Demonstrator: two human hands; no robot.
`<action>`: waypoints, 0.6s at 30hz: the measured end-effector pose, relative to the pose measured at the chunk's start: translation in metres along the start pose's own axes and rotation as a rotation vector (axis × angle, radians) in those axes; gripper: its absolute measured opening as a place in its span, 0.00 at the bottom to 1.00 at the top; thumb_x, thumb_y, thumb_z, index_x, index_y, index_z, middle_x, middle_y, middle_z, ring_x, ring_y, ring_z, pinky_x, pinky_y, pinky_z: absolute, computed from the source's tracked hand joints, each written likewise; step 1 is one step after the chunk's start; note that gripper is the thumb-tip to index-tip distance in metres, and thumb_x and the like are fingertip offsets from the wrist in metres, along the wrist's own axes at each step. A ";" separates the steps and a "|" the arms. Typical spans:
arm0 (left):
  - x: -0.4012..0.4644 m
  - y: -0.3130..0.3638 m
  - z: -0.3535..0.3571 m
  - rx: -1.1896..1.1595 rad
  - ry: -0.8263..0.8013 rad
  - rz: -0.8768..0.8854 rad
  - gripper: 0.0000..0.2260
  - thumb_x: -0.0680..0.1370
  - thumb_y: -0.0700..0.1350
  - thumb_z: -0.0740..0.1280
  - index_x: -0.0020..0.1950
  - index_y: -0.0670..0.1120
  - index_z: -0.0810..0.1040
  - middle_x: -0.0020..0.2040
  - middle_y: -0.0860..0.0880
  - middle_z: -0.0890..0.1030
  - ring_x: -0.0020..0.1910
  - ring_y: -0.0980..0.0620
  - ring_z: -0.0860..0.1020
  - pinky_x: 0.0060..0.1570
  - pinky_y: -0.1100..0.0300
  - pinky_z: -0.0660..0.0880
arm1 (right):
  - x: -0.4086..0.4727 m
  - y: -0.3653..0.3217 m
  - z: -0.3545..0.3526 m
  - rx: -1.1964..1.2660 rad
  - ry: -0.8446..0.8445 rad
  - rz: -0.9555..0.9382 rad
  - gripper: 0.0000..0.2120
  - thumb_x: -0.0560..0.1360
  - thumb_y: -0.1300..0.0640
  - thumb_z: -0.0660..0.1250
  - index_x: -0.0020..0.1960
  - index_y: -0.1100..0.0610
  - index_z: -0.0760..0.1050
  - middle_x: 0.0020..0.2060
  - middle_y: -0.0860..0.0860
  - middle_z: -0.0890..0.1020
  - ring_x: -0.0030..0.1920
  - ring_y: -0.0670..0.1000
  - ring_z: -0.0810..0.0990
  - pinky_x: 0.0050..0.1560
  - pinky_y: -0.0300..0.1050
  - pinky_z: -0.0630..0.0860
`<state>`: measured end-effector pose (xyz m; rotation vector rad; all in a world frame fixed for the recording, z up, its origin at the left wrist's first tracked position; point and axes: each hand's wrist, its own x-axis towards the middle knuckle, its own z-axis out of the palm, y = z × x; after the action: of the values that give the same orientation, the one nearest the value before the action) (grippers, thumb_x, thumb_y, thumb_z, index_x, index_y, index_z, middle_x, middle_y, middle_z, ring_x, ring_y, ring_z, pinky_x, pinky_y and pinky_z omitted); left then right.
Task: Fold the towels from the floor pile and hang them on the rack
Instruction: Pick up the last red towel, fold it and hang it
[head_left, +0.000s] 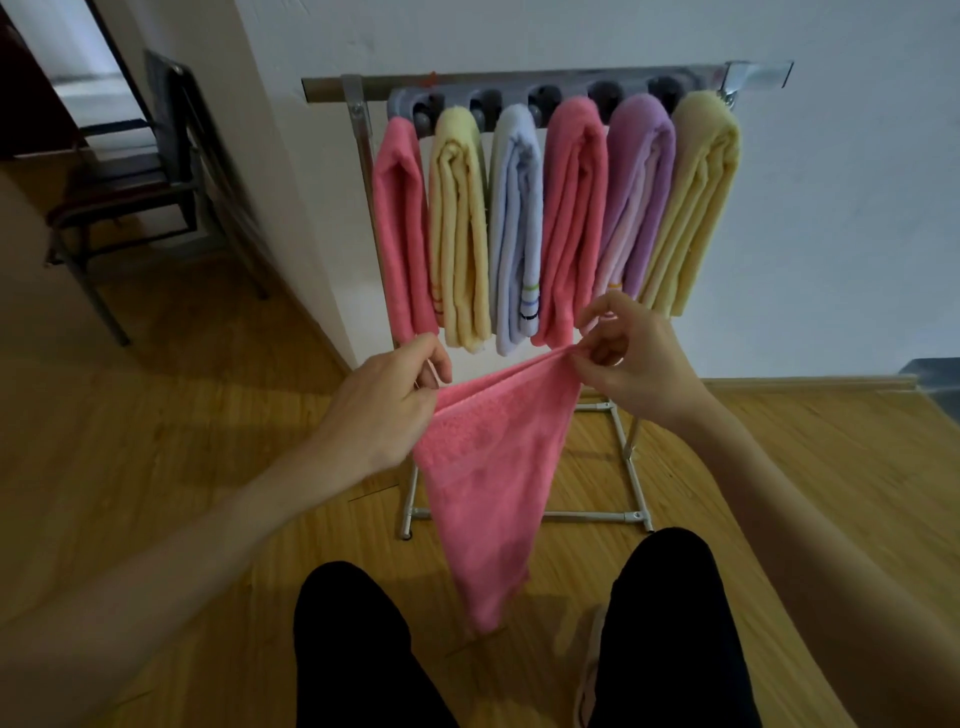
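- You are holding a pink towel (485, 467) stretched between both hands in front of the rack (519, 85), its lower end hanging down to a point between your two black-clad legs (353, 649)
- Your left hand (384, 395) is gripping the towel's left top corner, fingers curled round the cloth
- Your right hand (628, 353) is pinching the right top corner between thumb and fingertips, remaining fingers arched loosely above
- Six folded towels are hanging side by side on the rack: pink (400, 223), yellow (460, 228), pale blue (519, 228), pink (574, 218), lilac (639, 197), yellow (696, 202)
- The held towel is hanging in front of the rack's floor frame (631, 467) and covering its left side
- A dark chair (156, 171) is standing well to the left, past the wall corner
- Wooden floor (208, 415) is lying underfoot, white wall (857, 208) behind the rack
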<state>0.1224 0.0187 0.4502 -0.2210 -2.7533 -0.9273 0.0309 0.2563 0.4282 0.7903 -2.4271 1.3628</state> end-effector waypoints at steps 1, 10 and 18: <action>-0.002 0.000 -0.001 -0.024 -0.055 0.008 0.09 0.77 0.35 0.61 0.51 0.50 0.72 0.38 0.50 0.78 0.36 0.52 0.77 0.34 0.57 0.72 | 0.000 0.001 0.001 -0.013 -0.019 -0.005 0.11 0.69 0.68 0.69 0.51 0.59 0.76 0.36 0.49 0.82 0.34 0.47 0.81 0.38 0.38 0.77; -0.008 0.005 0.003 0.063 -0.535 0.170 0.19 0.81 0.41 0.58 0.70 0.57 0.68 0.62 0.56 0.72 0.60 0.60 0.70 0.60 0.62 0.69 | 0.007 -0.011 0.022 -0.150 -0.091 -0.094 0.10 0.72 0.69 0.65 0.48 0.61 0.82 0.36 0.46 0.80 0.34 0.38 0.76 0.37 0.32 0.72; -0.001 0.016 -0.008 0.129 -0.739 0.220 0.21 0.73 0.38 0.65 0.65 0.49 0.75 0.49 0.66 0.71 0.48 0.72 0.72 0.47 0.71 0.70 | 0.010 -0.012 0.034 -0.179 -0.141 -0.136 0.11 0.72 0.68 0.64 0.48 0.59 0.82 0.40 0.49 0.83 0.38 0.46 0.79 0.40 0.33 0.73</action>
<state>0.1278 0.0264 0.4650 -0.9986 -3.3163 -0.6978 0.0317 0.2196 0.4234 1.0137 -2.5043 1.0564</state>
